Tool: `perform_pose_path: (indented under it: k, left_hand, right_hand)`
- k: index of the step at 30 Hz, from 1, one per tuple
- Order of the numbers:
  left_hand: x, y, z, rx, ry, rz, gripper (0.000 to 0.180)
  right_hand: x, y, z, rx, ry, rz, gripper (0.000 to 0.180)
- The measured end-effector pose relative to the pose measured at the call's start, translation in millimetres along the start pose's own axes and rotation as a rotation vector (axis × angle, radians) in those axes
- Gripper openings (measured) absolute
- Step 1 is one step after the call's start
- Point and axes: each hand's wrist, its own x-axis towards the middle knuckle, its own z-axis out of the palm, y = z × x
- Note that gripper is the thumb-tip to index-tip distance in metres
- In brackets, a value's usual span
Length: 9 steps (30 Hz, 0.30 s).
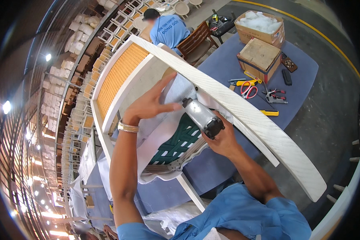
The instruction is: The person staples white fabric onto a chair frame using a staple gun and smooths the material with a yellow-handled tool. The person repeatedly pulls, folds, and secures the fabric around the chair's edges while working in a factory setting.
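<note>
A white wooden chair frame [244, 104] lies tipped over on the table before me, its back filled with a woven cane panel [122, 64]. Inside the frame, the seat shows dark green webbing [176, 140], edged by loose white fabric [150, 154]. My right hand [225, 140] grips a silver staple gun [200, 114] with a black end cap, its nose pointing toward the far side of the seat. My left hand [150, 102] is open, fingers spread over the fabric near the gun's nose. Whether those fingers touch the fabric, I cannot tell.
On the blue-covered table [302, 80] lie red-handled scissors [249, 91], pliers [275, 96] and yellow cutters [246, 83]. Behind them stand a closed box [260, 56] and a carton of white stuffing [260, 24]. A person in blue [170, 30] sits beyond, near a brown chair [198, 42].
</note>
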Motion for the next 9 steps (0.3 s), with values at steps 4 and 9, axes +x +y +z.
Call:
perform_pose_path:
  k: [4, 9]
  left_hand:
    - [-3, -11, 3, -0.217, 0.020, -0.181, 0.094]
    - [-4, -5, 19, 0.137, 0.054, -0.096, 0.104]
  right_hand:
    - [-4, -3, 1, -0.126, 0.043, -0.220, 0.056]
    - [2, -4, 10, -0.129, 0.003, -0.264, 0.069]
